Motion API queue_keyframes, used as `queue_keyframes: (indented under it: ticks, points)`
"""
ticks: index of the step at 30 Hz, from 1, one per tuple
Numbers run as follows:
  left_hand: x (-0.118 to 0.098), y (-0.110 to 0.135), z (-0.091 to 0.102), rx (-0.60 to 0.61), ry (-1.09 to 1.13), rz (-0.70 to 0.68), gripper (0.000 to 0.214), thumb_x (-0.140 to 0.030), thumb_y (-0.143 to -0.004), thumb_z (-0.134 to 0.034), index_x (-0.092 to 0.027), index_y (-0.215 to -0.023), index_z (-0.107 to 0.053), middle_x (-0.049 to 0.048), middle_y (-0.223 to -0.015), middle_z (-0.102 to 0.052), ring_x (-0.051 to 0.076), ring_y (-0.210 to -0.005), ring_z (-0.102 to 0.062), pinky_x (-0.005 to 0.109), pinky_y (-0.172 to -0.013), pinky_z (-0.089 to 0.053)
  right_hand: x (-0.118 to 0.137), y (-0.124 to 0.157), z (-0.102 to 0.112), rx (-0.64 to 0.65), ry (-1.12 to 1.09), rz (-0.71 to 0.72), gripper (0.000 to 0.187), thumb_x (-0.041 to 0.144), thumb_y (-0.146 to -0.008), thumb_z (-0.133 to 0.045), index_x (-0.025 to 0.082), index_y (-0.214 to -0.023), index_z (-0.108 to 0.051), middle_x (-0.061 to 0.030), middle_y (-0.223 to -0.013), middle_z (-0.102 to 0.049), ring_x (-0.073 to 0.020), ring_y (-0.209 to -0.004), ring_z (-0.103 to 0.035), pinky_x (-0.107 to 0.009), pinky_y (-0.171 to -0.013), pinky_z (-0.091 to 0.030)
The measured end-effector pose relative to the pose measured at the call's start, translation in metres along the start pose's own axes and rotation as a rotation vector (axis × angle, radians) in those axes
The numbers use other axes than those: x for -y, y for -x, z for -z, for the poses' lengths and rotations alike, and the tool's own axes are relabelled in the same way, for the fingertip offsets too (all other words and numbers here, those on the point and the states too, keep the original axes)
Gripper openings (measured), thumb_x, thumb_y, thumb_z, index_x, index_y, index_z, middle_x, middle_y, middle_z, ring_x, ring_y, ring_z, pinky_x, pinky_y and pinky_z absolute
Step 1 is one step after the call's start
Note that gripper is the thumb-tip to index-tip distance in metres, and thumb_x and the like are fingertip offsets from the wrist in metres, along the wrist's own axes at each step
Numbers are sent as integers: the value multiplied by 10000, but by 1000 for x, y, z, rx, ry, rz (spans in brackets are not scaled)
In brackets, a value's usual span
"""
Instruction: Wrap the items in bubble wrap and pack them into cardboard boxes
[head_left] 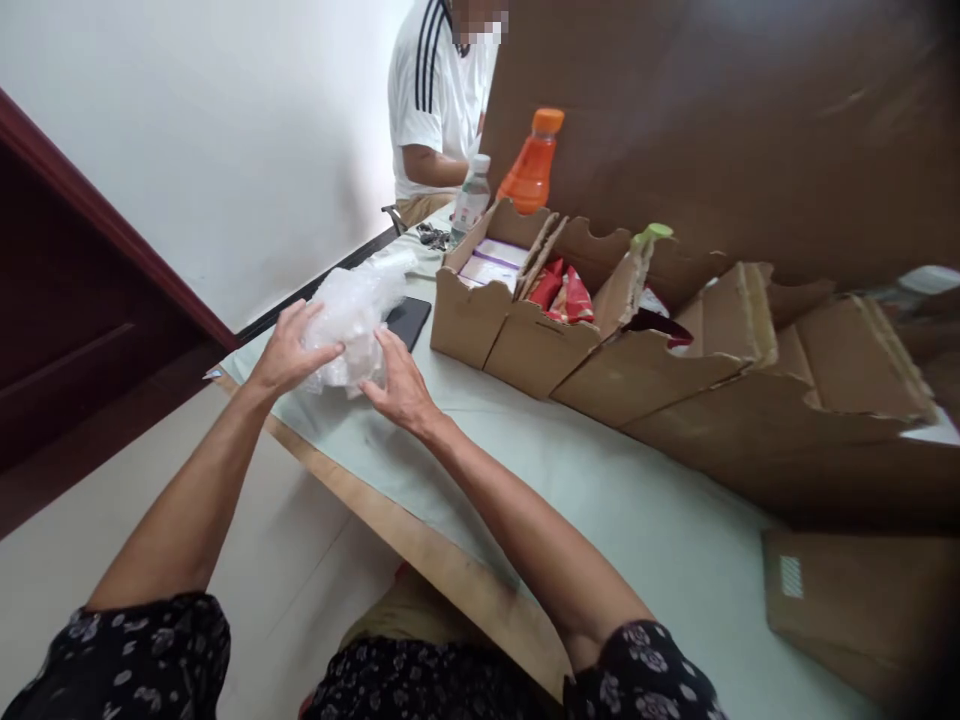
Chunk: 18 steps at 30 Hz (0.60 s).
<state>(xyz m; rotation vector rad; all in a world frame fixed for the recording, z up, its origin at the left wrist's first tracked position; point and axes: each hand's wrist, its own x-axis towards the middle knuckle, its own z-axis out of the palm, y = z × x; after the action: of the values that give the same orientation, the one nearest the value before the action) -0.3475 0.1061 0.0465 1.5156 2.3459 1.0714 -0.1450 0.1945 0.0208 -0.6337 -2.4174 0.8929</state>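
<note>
A crumpled bundle of clear bubble wrap [351,308] lies at the far left end of the table, slightly blurred. My left hand [287,350] grips its left side, thumb across the near face. From the right, my right hand [401,385] holds the lower edge with thumb and fingers. Whether anything is wrapped inside, I cannot tell. Just behind the bundle, partly covered by it, is a dark phone [409,322] lying flat.
Cardboard bins [525,350] stand in a row along the table [600,470], holding white-purple boxes [491,262] and red packets [562,292]. Behind are a clear bottle [471,205], an orange bottle [531,165] and keys [433,236]. A closed carton [862,600] sits right. Another person [435,110] sits beyond.
</note>
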Motion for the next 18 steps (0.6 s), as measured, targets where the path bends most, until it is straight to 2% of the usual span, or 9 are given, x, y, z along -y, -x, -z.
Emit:
queue_keyframes:
  ticks: [1,3,6,10,15,18]
  points:
    - [11,-11,1,55,-13,31,1001,-724,-706,-727,-184,-1522,-513,193,-1697,-340,421,-1586,-306,600,-1280,-274,-3,-4,-4,23,8,-22,831,229,-871,-692,95,-1610,-336,-233,-1679,-364,-322,-1591,-319,-528,-1301,-305]
    - [26,-24,3,153,-21,74,1076,-768,-670,-716,-134,-1517,-519,228,-1698,-323,440,-1594,-279,600,-1284,-254,-10,0,-7,45,30,-52,801,237,-879,-688,77,-1595,-368,-244,-1678,-362,-338,-1586,-326,-542,-1297,-308]
    - [36,-28,7,229,-39,62,1127,-798,-667,-707,-131,-1548,-483,219,-1696,-345,418,-1601,-273,580,-1299,-223,-19,21,-6,31,25,-53,729,246,-900,-667,121,-1577,-427,-216,-1671,-393,-334,-1555,-382,-538,-1281,-346]
    - [43,-19,8,142,-99,4,1105,-870,-752,-596,-181,-1595,-407,172,-1747,-260,394,-1622,-224,611,-1306,-162,-24,47,2,-26,-4,-50,608,243,-924,-628,211,-1520,-508,-161,-1634,-469,-289,-1515,-452,-520,-1249,-406]
    - [45,-13,-2,218,-102,-40,1082,-936,-762,-522,-147,-1502,-527,192,-1645,-462,408,-1550,-382,599,-1279,-269,-5,87,22,-24,-18,-90,490,211,-950,-603,216,-1440,-585,-152,-1607,-510,-272,-1481,-499,-500,-1209,-465]
    - [34,-14,7,141,-115,-55,1060,-901,-859,-457,-88,-1539,-459,182,-1683,-405,379,-1571,-342,612,-1276,-243,9,119,38,-20,-87,-103,477,202,-969,-595,248,-1443,-583,-126,-1623,-500,-279,-1470,-515,-509,-1144,-532]
